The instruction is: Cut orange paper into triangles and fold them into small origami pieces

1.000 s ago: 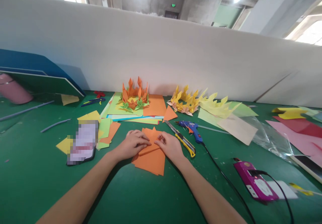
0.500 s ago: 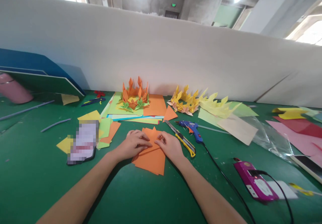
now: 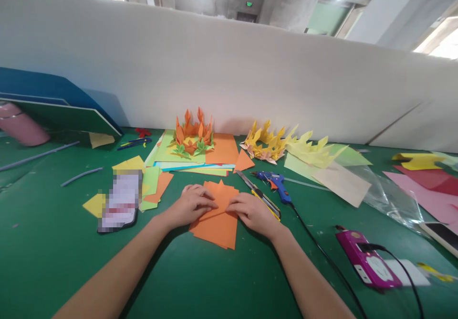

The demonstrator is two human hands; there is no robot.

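Across the green tabletop (image 3: 200, 285), orange paper stack (image 3: 217, 237) at my 12 o'clock, folded sheet (image 3: 219, 197) on top, presumably centred so both hands reach. From there: left hand (image 3: 195, 204) at 10 o'clock, fingertips down, probably pinning; right hand (image 3: 253, 212) at 3, likely steadying the edge. Neither clenched; I can't tell whether they pinch. Cutter (image 3: 262, 196) at 2, just beside. Versus last frame: right hand shifted outward, fingers straighter, overlapping cutter's handle.

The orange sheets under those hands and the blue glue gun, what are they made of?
The orange sheets look like matte coloured paper: thin, with crisp edges and a fold. The blue glue gun is probably smooth hard plastic, judging by its solid, moulded-looking body.
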